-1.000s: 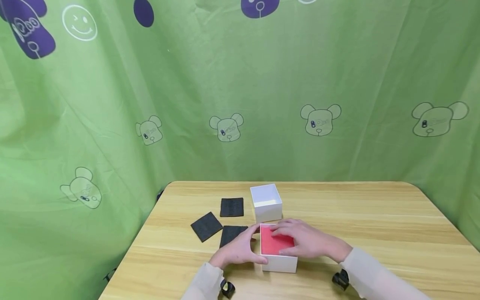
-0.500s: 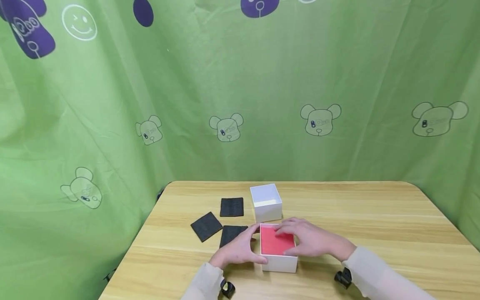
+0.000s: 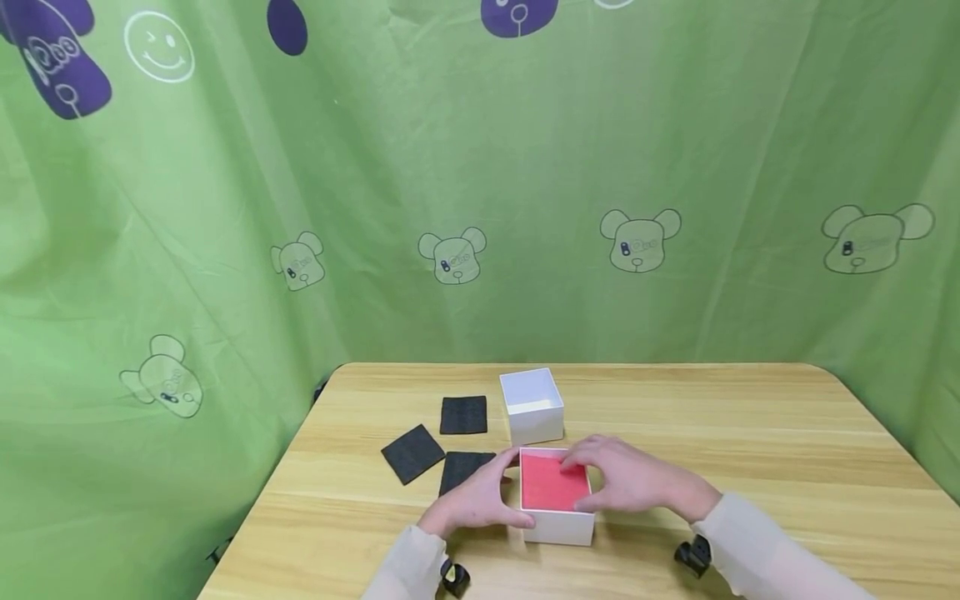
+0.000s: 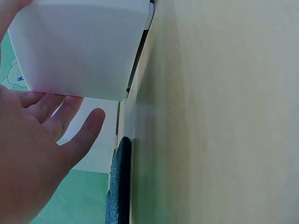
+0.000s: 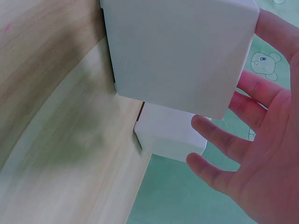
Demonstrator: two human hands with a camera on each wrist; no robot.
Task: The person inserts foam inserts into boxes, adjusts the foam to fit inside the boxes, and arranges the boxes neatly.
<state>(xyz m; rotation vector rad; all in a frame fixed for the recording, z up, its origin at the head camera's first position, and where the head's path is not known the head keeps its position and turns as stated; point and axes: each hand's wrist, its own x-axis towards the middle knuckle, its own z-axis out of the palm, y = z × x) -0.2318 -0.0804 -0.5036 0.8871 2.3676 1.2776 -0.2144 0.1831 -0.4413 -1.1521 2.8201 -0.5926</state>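
While both hands flank it, the white box (image 3: 558,525) with the red pad (image 3: 552,483) inside sits on the wooden table (image 3: 750,450), near the person's edge.

Left hand (image 3: 480,500): on the box's left side. Thumb laid along the near left corner, fingers stretched toward the far left rim. In the left wrist view the fingers (image 4: 56,121) look relaxed and nearly straight, tips near the box wall (image 4: 79,51); cannot tell if they touch it. Nothing gripped.

Right hand (image 3: 637,482): on the box's right side, fingers reaching over the right rim, tips at the edge of the red pad. In the right wrist view the fingers (image 5: 219,140) are spread, loosely bent, just beside the box wall (image 5: 177,51); contact not clear there. No firm grasp seen.

Around the box:
- Second white box (image 3: 532,406), open top, just behind it, close but apart.
- Three black foam squares (image 3: 463,414) to the left and behind-left; the nearest lies partly under the left hand.
- Green printed cloth (image 3: 480,183) hangs behind and beside the table.
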